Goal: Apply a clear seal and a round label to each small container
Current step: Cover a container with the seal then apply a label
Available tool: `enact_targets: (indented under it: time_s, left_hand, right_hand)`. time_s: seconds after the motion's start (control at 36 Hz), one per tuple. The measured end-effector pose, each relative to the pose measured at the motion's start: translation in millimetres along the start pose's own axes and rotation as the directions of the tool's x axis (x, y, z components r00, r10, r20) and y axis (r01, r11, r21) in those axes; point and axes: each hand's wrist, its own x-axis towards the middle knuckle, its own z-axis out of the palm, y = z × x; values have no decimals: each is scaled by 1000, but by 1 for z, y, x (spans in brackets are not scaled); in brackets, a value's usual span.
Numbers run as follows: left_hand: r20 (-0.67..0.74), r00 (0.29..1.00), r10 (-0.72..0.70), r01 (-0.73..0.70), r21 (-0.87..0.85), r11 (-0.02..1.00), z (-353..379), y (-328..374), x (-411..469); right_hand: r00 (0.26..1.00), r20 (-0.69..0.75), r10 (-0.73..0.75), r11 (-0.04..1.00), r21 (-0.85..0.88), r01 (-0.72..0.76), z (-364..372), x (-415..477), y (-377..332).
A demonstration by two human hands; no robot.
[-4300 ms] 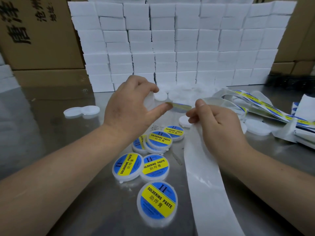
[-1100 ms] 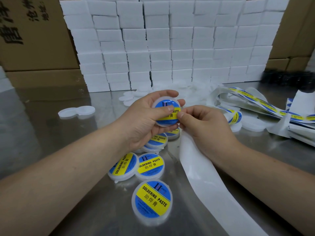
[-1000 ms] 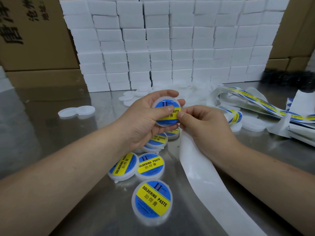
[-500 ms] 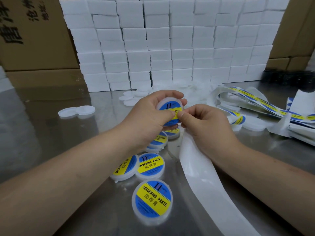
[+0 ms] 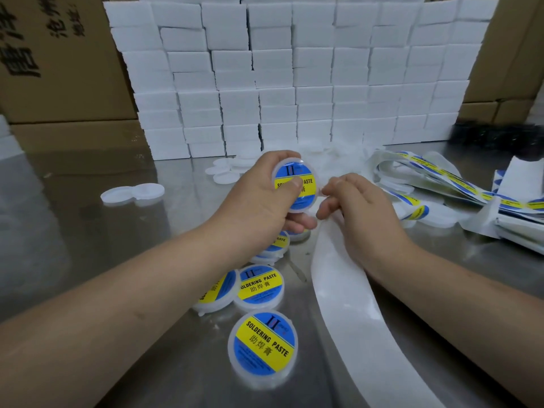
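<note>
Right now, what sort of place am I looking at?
Likely a packing workshop: steel table, stacked white boxes before cartons, left hand gripping a labelled paste tub, right hand pinching a label liner.

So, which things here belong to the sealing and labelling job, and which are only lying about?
Job in hand:
round white plastic container with blue-and-yellow label, gripped by left hand
long white paper backing strip, held by right hand
blue-and-yellow label strips
labelled containers on steel table

Lying about:
brown cardboard boxes
stacked white blocks
</note>
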Motion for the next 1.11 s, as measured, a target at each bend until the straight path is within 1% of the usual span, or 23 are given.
enact_targets:
  time_s: [0.06,0.17,0.22,0.28,0.44,0.53,0.61,0.69,0.78,0.86,1.0,1.06,1.11]
  left_hand:
    - [-12,1000,5,-5,49,999,0,-1,-1]
    - [10,999,35,-36,187,982,-1,-4,-2]
    - [2,999,33,-32,210,977,-1,-5,-2]
    - [-39,998,41,-33,200,979,-2,-6,-2]
    - [-92,992,91,-56,328,943,-5,-9,0]
    - [-89,984,152,-102,409,907,-6,-10,1]
    - [-81,977,199,-132,503,854,-7,-9,2]
    - [-88,970,226,-133,587,799,-8,-7,3]
    - [-100,966,237,-138,579,803,-8,-5,2]
    - [-89,970,228,-129,608,784,-7,-5,2]
    - [-92,967,240,-117,673,731,-7,-4,2]
    - [-89,965,248,-118,695,709,-9,-3,4]
    - [-109,959,263,-103,728,678,-16,0,8]
  right_hand:
    - [999,21,-25,998,-65,26,-1,-1,-1]
    - [983,133,-127,973,-175,150,1,-7,-1]
    - [973,152,-176,938,-274,212,2,-10,-1]
    - [965,161,-206,913,-324,249,3,-12,-3]
    - [957,187,-223,878,-389,281,5,-15,-10]
    - [960,193,-203,865,-423,268,5,-16,-11]
    - [958,207,-197,854,-444,272,6,-16,-13]
    - [957,207,-204,845,-456,279,6,-16,-13]
    - [955,209,-213,856,-431,285,5,-16,-14]
    - [961,214,-176,874,-415,253,2,-14,-14]
    - [956,228,-186,844,-461,274,4,-13,-10]
    - [963,196,-185,864,-435,254,4,-13,-9]
    - [974,135,-182,891,-396,221,2,-11,-7]
